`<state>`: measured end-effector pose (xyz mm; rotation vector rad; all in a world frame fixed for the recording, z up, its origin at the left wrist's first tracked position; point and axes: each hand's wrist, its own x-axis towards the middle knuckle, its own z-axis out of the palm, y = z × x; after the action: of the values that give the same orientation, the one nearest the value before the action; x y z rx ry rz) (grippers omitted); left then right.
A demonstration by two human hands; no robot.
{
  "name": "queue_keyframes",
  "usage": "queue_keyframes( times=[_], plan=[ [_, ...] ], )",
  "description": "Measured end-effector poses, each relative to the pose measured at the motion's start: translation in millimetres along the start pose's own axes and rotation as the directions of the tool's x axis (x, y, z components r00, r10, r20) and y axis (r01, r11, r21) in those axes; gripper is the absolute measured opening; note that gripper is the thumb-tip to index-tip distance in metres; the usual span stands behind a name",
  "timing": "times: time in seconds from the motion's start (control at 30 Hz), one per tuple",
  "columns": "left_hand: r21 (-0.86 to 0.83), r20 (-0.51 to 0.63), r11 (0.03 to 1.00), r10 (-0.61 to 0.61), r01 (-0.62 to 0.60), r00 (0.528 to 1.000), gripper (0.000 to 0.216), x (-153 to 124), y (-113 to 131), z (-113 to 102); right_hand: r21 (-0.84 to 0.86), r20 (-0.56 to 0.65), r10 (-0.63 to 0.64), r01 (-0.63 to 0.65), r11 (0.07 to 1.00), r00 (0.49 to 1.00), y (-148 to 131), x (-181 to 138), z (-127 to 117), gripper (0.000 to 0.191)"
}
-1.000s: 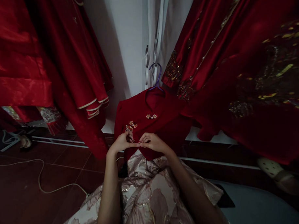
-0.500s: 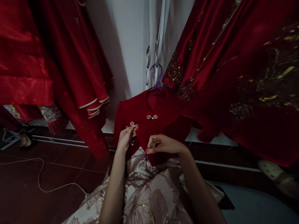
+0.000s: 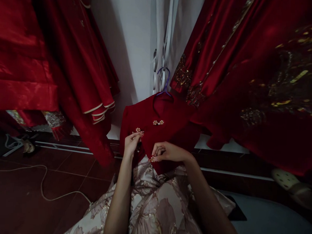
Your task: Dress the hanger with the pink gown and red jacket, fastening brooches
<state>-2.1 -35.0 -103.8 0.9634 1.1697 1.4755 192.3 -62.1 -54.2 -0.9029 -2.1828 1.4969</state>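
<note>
Deep red small jacket [image 3: 168,134] with pearl-and-gold clasps [image 3: 158,122] on a purple hanger [image 3: 164,80]; pale skirt [image 3: 155,205] in a pink-gold leaf pattern; red gowns [image 3: 249,82] embroidered gold; dark red floor tiles [image 3: 27,201].

Jacket [image 3: 171,131] on hanger [image 3: 165,81] between hanging gowns [image 3: 78,59] (wall [image 3: 133,44] behind)

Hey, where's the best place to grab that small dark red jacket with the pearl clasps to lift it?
Probably the purple hanger hook, from above: it stands clear over the collar of the small dark red jacket, whose cloth hangs limp. The left hand and right hand pinch only its front edge.
</note>
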Motion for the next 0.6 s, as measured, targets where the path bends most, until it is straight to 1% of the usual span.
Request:
queue_keyframes(
  times=[0.07,0.1,0.13,0.17,0.2,0.23,0.27,0.3,0.33,0.37,0.4,0.47,0.5,0.53,0.6],
  plan=[
    [0.115,0.024,0.993,0.016,-0.018,1.0,0.032,-1,1,-1,0.011,0.004,0.007,-0.007,1.0,1.0,-1,-3,-3,0.031],
    [0.213,0.04,0.976,0.039,-0.047,0.998,0.033,-1,4,0,0.015,0.012,0.012,-0.012,1.0,1.0,-2,-6,-5,0.031],
    [0.326,0.052,0.941,0.082,-0.094,0.995,0.036,-2,8,1,0.016,0.029,0.02,-0.021,1.0,0.999,-4,-10,-8,0.031],
    [0.437,0.065,0.885,0.145,-0.159,0.987,0.039,-3,13,5,0.014,0.052,0.031,-0.032,0.999,0.998,-6,-15,-11,0.031],
    [0.529,0.097,0.813,0.229,-0.245,0.969,0.04,-5,20,10,0.012,0.077,0.045,-0.046,0.999,0.996,-8,-20,-15,0.032],
    [0.592,0.15,0.727,0.323,-0.346,0.935,0.038,-6,29,16,0.011,0.097,0.06,-0.062,0.998,0.993,-11,-25,-18,0.032],
    [0.625,0.224,0.636,0.409,-0.453,0.884,0.034,-6,37,24,0.011,0.11,0.075,-0.077,0.997,0.991,-13,-30,-21,0.033],
    [0.633,0.321,0.535,0.476,-0.559,0.819,0.03,-6,46,32,0.012,0.119,0.089,-0.091,0.996,0.989,-15,-35,-24,0.034],
    [0.639,0.413,0.423,0.516,-0.643,0.75,0.028,-5,54,40,0.013,0.122,0.1,-0.102,0.995,0.988,-16,-38,-26,0.034],
    [0.647,0.49,0.311,0.53,-0.696,0.692,0.028,-3,60,48,0.012,0.121,0.11,-0.112,0.994,0.987,-17,-41,-28,0.034],
    [0.658,0.553,0.201,0.525,-0.726,0.647,0.028,0,66,54,0.009,0.121,0.118,-0.12,0.993,0.986,-18,-43,-29,0.034],
    [0.674,0.639,0.019,0.487,-0.739,0.596,0.027,8,73,62,-0.003,0.121,0.131,-0.132,0.991,0.984,-18,-44,-30,0.033],
    [0.67,0.672,-0.05,0.464,-0.74,0.577,0.026,12,75,64,-0.01,0.122,0.137,-0.137,0.991,0.983,-17,-44,-30,0.033],
    [0.657,0.703,-0.105,0.442,-0.746,0.557,0.025,16,78,66,-0.017,0.123,0.142,-0.141,0.99,0.982,-17,-43,-30,0.033],
    [0.61,0.761,-0.178,0.403,-0.772,0.508,0.023,22,82,67,-0.028,0.125,0.14,-0.138,0.99,0.982,-15,-42,-30,0.033]
  ],
)
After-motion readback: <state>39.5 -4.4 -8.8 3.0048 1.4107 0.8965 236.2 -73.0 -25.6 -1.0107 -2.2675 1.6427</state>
